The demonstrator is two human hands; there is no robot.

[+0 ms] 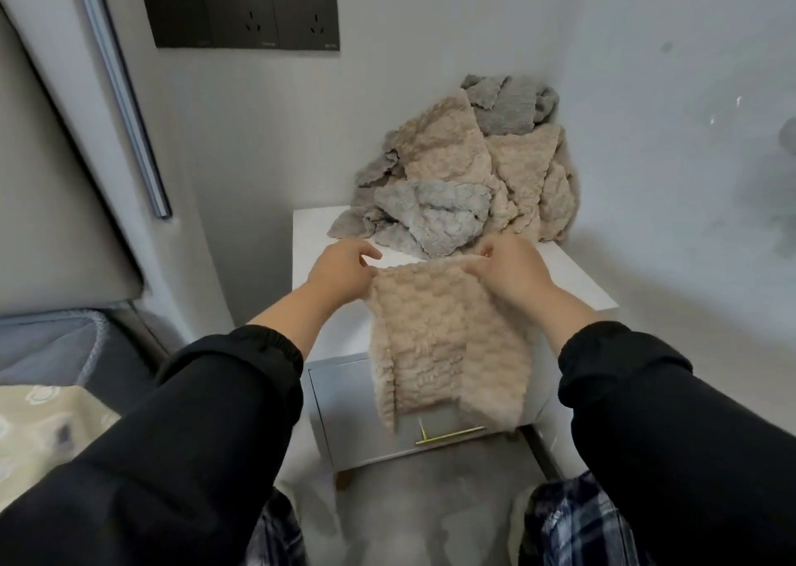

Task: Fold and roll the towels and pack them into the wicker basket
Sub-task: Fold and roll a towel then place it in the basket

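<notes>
A beige fluffy towel (448,337) hangs in front of the white nightstand (577,281), held up by its top edge. My left hand (344,270) pinches its top left corner and my right hand (508,268) pinches its top right corner. The towel's side edges are folded inward, and its lower end covers part of the drawer front. Behind my hands, a loose pile of beige and grey towels (456,169) lies heaped on the nightstand against the wall corner. No wicker basket is in view.
The nightstand's drawer has a gold handle (450,435). A bed with a padded headboard (56,204) and patterned bedding (38,427) stands at the left. Dark wall sockets (241,5) are above. Walls close in behind and to the right; grey floor lies below.
</notes>
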